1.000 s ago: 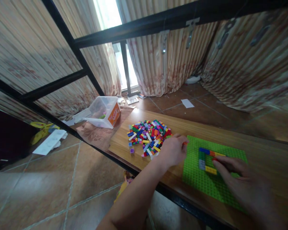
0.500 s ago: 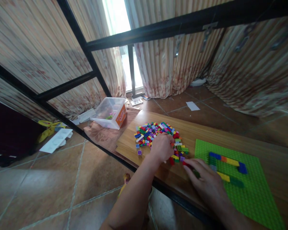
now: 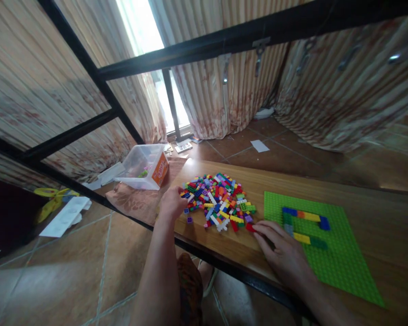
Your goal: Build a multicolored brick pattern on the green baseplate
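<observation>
My left hand point(image 3: 172, 202) is at the left edge of a heap of mixed toy building bricks point(image 3: 221, 197), its fingers curled against the outermost pieces. What lies between its fingertips is hidden. My right hand point(image 3: 283, 250) rests low over the wooden board, thumb and forefinger closed on a red brick point(image 3: 250, 227) beside the heap's right front edge. To its right lies a green baseplate point(image 3: 347, 267). Blue, orange, yellow, grey and green bricks form an open-sided outline on it, including a yellow brick point(image 3: 302, 238) and a dark blue brick point(image 3: 324, 222).
A clear plastic box point(image 3: 139, 181) with an orange label stands on a brown cloth point(image 3: 129, 201) beyond the left end of the wooden tabletop point(image 3: 255, 179). Two small purple-blue bricks point(image 3: 189, 220) lie apart from the heap. A black metal frame point(image 3: 197, 54) crosses above.
My left hand has moved left from the middle of the heap to its left edge, uncovering the bricks there. The right hand stays near the red brick. The camera view has shifted.
</observation>
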The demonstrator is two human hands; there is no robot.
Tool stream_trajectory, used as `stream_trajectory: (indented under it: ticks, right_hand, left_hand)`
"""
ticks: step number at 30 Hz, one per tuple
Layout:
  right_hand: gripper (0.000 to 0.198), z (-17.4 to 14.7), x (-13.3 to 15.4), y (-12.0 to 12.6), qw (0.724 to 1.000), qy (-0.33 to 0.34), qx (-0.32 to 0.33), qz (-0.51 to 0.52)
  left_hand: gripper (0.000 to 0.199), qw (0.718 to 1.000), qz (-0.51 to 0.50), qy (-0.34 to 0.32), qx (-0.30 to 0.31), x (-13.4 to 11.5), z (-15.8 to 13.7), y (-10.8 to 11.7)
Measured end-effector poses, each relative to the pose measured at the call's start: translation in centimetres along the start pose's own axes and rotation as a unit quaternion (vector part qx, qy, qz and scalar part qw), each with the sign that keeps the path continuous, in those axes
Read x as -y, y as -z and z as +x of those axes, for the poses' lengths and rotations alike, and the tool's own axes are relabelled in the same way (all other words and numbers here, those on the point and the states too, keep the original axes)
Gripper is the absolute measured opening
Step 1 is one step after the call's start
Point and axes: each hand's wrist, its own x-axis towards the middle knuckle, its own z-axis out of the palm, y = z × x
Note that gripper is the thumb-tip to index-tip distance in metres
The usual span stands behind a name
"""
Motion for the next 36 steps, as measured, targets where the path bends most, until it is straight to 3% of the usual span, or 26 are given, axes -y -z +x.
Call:
stream_trajectory:
  ticks: [7,9,11,14,17,21,24,26,29,33,36]
  right_hand:
    - [0.020,0.7,1.1,0.3,1.000,-0.005,-0.019,0.005]
    - [0.021,0.8,1.3,0.6,0.999,-0.008,-0.028,0.015]
    - [0.022,1.0,1.5,1.1,0.999,-0.017,-0.038,0.026]
    - [0.020,1.1,1.7,2.4,0.995,-0.049,-0.060,0.057]
    - [0.020,1.0,1.6,3.9,0.988,-0.102,-0.073,0.093]
    - [0.041,0.7,0.7,5.6,0.980,-0.162,-0.058,0.104]
    - [0.036,0.4,-0.1,6.6,0.979,-0.169,-0.047,0.102]
    - [0.031,0.2,-0.6,7.2,0.979,-0.170,-0.053,0.096]
    - [0.027,-0.1,-1.6,8.3,0.980,-0.173,-0.050,0.084]
    - [0.028,-1.3,-4.4,10.2,0.974,-0.221,-0.038,0.040]
    - [0.029,-2.6,-7.1,11.6,0.964,-0.267,-0.018,0.002]
  left_hand:
    - [0.021,0.999,0.002,-0.031,0.018,0.5,0.9,-0.2]
    - [0.020,0.998,-0.049,-0.034,0.011,0.5,1.0,0.1]
    - [0.023,0.984,-0.172,-0.044,0.013,-0.2,0.6,0.3]
    - [0.033,0.913,-0.395,-0.076,0.070,-3.2,-1.4,-0.4]
    - [0.039,0.822,-0.525,-0.099,0.195,-7.7,-4.9,-2.7]
    - [0.037,0.703,-0.592,-0.078,0.386,-12.7,-9.4,-6.3]
    - [0.041,0.640,-0.634,-0.047,0.431,-14.6,-11.1,-8.0]
    - [0.043,0.634,-0.635,-0.040,0.440,-15.2,-11.6,-8.7]
    - [0.041,0.653,-0.616,-0.051,0.437,-16.0,-11.9,-9.3]
    - [0.028,0.723,-0.557,-0.109,0.394,-17.0,-12.1,-10.4]
    - [0.018,0.773,-0.492,-0.196,0.348,-17.5,-12.4,-11.1]
